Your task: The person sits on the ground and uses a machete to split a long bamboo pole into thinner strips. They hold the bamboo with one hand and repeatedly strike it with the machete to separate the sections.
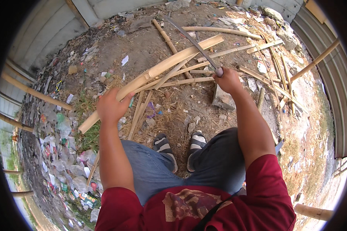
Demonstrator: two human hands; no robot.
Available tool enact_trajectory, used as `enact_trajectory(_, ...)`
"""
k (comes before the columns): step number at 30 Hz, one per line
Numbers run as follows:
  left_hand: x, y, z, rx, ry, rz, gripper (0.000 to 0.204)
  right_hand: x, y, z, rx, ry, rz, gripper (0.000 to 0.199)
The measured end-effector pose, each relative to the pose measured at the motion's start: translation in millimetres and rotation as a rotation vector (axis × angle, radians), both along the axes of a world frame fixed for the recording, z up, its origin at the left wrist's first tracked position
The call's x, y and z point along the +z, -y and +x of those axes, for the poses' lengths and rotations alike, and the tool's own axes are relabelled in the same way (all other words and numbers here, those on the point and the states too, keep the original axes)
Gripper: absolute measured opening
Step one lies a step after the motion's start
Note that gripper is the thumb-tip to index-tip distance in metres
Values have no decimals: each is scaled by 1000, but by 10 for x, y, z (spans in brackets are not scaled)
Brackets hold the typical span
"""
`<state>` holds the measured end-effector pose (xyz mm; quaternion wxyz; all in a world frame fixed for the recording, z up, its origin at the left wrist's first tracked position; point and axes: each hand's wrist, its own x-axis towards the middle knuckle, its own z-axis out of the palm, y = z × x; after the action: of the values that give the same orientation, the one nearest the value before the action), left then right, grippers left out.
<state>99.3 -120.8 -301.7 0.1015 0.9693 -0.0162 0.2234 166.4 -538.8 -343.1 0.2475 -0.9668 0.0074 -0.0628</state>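
Observation:
My left hand (112, 104) is wrapped round the near end of a long split bamboo strip (166, 68), which slants away to the upper right. In my right hand (229, 80) is the handle of a machete (189, 37). Its long dark blade points to the far left and crosses over the far part of the bamboo strip; I cannot tell whether the two touch. Beneath the strip lie thinner bamboo slats (178, 82) and a bamboo pole (166, 37). Close below my right hand sits a rough concrete block (222, 98).
More bamboo pieces (282, 79) are piled at the right, near rocks (287, 36). Plastic litter (65, 161) covers the ground at the left. Bamboo poles (38, 92) lean in from the left, by a panel wall (46, 42). Corrugated metal sheeting (327, 65) stands at the right.

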Motion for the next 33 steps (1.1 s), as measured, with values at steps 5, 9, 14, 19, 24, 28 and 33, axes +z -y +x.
enact_trajectory(5, -24, 172, 5, -4, -16, -7, 52, 177, -654, -146, 394, 63, -208, 23)
enact_trajectory(9, -56, 7, -88, -20, 10, -64, 51, 388, -861, -184, 448, 42, -240, 23)
enact_trajectory(14, -9, -86, -80, 17, 2, -13, 51, -83, -254, 116, 9, 5, 97, 35)
enact_trajectory(19, -23, 14, -78, -4, -18, -56, 53, -165, -137, 132, -135, -38, 255, 42)
enact_trajectory(24, -71, 181, -58, -49, 178, 11, 57, -29, -265, 63, -58, -119, 451, 41)
enact_trajectory(28, -67, 208, -34, -145, 391, 29, 55, 154, -435, -35, -10, -109, 668, 37)
enact_trajectory(33, -5, 277, -27, -197, 504, 34, 51, 236, -474, -96, 46, 73, 550, 34)
